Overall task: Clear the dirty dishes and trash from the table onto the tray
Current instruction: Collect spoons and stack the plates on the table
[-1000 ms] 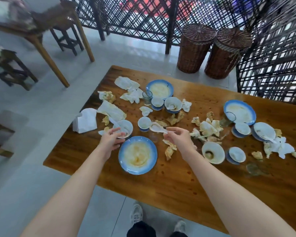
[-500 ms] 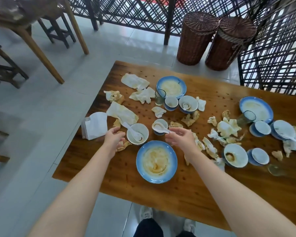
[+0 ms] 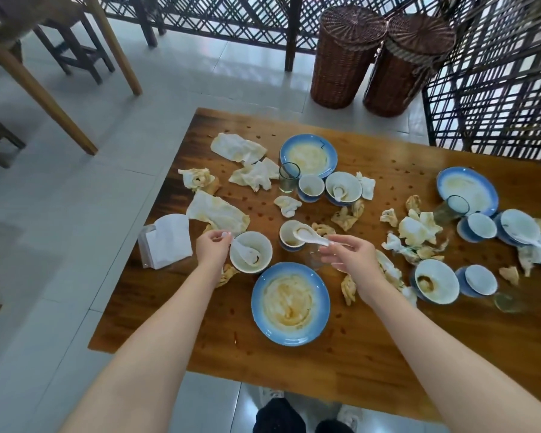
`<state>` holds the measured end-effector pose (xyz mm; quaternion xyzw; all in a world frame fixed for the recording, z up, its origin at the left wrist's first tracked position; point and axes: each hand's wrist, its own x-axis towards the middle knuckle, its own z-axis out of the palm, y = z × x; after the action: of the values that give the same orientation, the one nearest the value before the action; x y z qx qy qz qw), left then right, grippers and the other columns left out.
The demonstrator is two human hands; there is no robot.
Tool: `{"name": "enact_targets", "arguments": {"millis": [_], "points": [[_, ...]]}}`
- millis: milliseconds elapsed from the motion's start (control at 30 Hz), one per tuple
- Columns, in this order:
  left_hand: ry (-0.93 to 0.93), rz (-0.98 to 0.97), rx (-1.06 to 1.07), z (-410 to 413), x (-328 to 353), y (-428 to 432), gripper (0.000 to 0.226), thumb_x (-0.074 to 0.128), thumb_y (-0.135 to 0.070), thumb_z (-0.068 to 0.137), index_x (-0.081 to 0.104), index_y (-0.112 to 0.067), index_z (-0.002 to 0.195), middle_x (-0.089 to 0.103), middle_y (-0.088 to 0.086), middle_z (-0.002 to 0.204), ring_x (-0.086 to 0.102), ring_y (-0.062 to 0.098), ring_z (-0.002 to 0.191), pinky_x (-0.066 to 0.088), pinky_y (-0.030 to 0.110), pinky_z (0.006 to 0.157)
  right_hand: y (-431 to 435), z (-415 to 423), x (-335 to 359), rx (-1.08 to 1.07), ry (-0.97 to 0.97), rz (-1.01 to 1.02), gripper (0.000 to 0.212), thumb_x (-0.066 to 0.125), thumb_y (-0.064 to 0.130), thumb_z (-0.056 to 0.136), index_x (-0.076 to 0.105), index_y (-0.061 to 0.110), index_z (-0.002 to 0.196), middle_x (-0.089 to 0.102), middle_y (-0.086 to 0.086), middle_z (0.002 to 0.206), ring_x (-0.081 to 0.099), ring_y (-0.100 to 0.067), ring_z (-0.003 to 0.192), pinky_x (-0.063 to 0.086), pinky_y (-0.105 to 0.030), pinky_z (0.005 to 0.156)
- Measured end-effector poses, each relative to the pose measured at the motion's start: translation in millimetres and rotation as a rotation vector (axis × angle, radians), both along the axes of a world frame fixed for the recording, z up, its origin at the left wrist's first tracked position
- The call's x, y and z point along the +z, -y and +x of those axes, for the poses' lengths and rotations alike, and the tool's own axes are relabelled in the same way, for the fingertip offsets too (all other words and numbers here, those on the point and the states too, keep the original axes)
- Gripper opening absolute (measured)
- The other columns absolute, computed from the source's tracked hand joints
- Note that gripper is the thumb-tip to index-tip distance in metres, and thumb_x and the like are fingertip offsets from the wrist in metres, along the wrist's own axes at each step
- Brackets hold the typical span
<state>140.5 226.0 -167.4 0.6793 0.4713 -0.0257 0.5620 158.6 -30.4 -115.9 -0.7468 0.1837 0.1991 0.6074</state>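
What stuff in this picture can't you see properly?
From the head view:
- The tray: nowhere in the frame, so where it stands is unknown.
- The wicker baskets: lids on, so the contents are hidden.
- The clear glass: partly behind the right hand, which holds a white spoon.
- The bowl spoon: handle partly covered by the left hand pinching it.
- The table: right side cut off by the frame edge.

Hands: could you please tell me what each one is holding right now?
Left hand: pinches the spoon in the bowl.
Right hand: holds another spoon by its handle, over the cup.
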Motion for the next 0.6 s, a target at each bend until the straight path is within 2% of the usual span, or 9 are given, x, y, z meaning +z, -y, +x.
{"name": "enact_targets", "arguments": {"millis": [133,200,300,400,467,600], "points": [[0.004,0.095,0.025,-4,8,1,0.023,0.052,-0.021,0.098,0.057,-0.012,0.119,0.06,0.008,0.118,0.06,0.023,0.105,0.052,0.03,0.087,12,-8,-1,-0.017,0.001,0.007,0.012,0.061,0.014,0.091,0.067,0.018,0.101,0.075,-0.002,0.083,0.072,-0.015,0.074,0.051,-0.03,0.077],[0.021,0.085,0.094,-9,14,-1,0.024,0.052,-0.019,0.099,0.056,-0.011,0.121,0.06,0.008,0.117,0.065,0.019,0.096,0.055,0.025,0.078,19,-15,1,-0.014,0.007,0.012,0.013,0.061,0.015,0.091,0.067,0.018,0.102,0.075,0.0,0.081,0.072,-0.015,0.074,0.051,-0.03,0.077],[0.058,-0.012,0.195,-17,27,6,0.021,0.056,-0.015,0.096,0.056,-0.01,0.117,0.062,0.008,0.108,0.068,0.013,0.077,0.053,0.019,0.062,34,-25,7,-0.012,0.035,0.028,0.014,0.061,0.016,0.091,0.068,0.02,0.103,0.075,0.003,0.081,0.072,-0.014,0.074,0.051,-0.028,0.071],[0.121,-0.134,0.224,-25,42,32,0.015,0.057,-0.006,0.094,0.055,-0.008,0.109,0.062,0.014,0.107,0.071,0.02,0.081,0.057,0.023,0.068,57,-41,14,-0.038,0.063,0.072,0.015,0.06,0.014,0.092,0.069,0.025,0.097,0.075,0.004,0.08,0.072,-0.014,0.074,0.052,-0.025,0.066],[0.172,-0.21,0.206,-32,50,63,0.009,0.054,-0.001,0.094,0.057,-0.006,0.101,0.063,0.016,0.106,0.07,0.02,0.081,0.057,0.021,0.066,81,-54,18,-0.074,0.066,0.089,0.017,0.058,0.014,0.092,0.069,0.027,0.096,0.075,0.007,0.078,0.072,-0.013,0.073,0.051,-0.023,0.063],[0.221,-0.342,0.049,-51,59,145,0.013,0.05,0.002,0.096,0.06,-0.001,0.104,0.063,0.018,0.103,0.067,0.017,0.081,0.056,0.017,0.066,146,-92,23,-0.144,0.053,0.141,0.017,0.057,0.013,0.094,0.069,0.024,0.098,0.075,0.002,0.08,0.072,-0.013,0.076,0.054,-0.028,0.073]]}}
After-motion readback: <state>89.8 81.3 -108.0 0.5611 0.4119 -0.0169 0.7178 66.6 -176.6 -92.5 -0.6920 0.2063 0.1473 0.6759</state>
